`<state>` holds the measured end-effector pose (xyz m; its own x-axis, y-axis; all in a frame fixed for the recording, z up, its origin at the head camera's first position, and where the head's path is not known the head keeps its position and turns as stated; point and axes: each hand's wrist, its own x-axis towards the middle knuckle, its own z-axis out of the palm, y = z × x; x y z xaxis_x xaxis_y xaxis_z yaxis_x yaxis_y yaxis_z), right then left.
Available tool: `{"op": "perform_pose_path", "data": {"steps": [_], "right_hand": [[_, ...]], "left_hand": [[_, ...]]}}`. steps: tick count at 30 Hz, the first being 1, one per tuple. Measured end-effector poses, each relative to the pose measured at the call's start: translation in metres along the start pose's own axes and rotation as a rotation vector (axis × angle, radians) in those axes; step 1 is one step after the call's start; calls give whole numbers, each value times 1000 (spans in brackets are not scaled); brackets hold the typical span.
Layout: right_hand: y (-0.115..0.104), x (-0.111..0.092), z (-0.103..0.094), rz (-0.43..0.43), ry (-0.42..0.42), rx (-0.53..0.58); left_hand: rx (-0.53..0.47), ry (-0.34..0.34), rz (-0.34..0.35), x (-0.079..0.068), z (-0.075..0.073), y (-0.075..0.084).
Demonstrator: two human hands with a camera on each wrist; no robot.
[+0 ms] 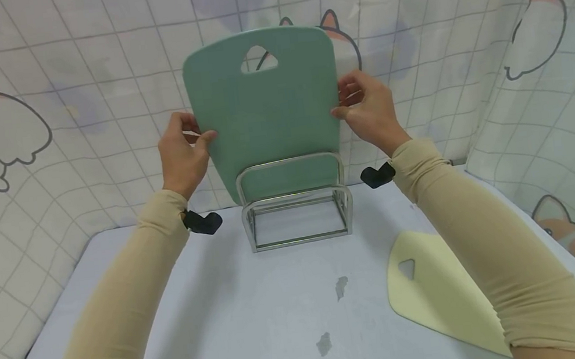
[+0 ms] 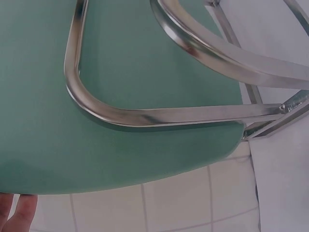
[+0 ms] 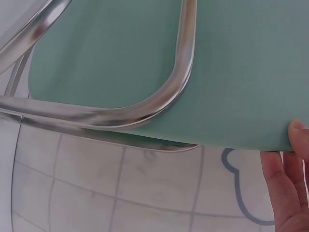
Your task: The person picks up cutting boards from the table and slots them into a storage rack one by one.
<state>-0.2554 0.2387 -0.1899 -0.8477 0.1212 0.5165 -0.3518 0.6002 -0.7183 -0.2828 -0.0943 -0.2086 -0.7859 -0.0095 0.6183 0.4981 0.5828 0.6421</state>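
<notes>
- Two hands on this one: our left hand [image 1: 182, 152] pinches the left edge of a pale-green, round-cornered cutting board [image 1: 270, 111], thumb in front, fingers behind.
- Our right hand [image 1: 372, 112] pinches the right edge a touch higher, same thumb-in-front deal.
- The green board stands upright in a shiny silver metal-tube rack [image 1: 294, 194], just behind the middle hoop [image 1: 285, 161]. Right wrist view shows another bit of rack behind it, so we'd say it's in the rear slot.
- Its lower left corner pokes out past the rack; we can't tell if it's fully seated.
- Pretty sure we're on the slotting-it-in step. Next move probably calls for centring it, easing it down onto the base, then letting go evenly.
- Pale-yellow cutting board [image 1: 430, 281] with a handle hole lies on the white tabletop [image 1: 260, 323] to our right, partly hidden by our sleeve, untouched.
</notes>
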Motion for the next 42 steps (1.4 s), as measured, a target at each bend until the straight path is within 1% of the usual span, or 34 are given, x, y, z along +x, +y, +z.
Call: {"op": "perform_pose_path", "data": {"steps": [7, 12, 16, 23, 29, 36, 42], "right_hand": [[8, -2, 6, -3, -5, 26], [17, -7, 5, 1, -9, 22], [22, -10, 3, 11, -19, 15], [25, -7, 1, 15, 1, 14], [32, -8, 6, 21, -7, 20], [38, -11, 7, 35, 3, 26], [39, -10, 5, 33, 3, 16]], "left_hand": [[-7, -21, -23, -3, 0, -4], [-21, -40, -17, -7, 10, -9], [-25, -55, -23, -9, 16, -9], [-45, -67, -6, -6, 16, -7], [-17, -86, -18, -10, 17, -10], [-32, -115, -15, -12, 21, -13], [-37, -101, -12, -11, 23, -14]]}}
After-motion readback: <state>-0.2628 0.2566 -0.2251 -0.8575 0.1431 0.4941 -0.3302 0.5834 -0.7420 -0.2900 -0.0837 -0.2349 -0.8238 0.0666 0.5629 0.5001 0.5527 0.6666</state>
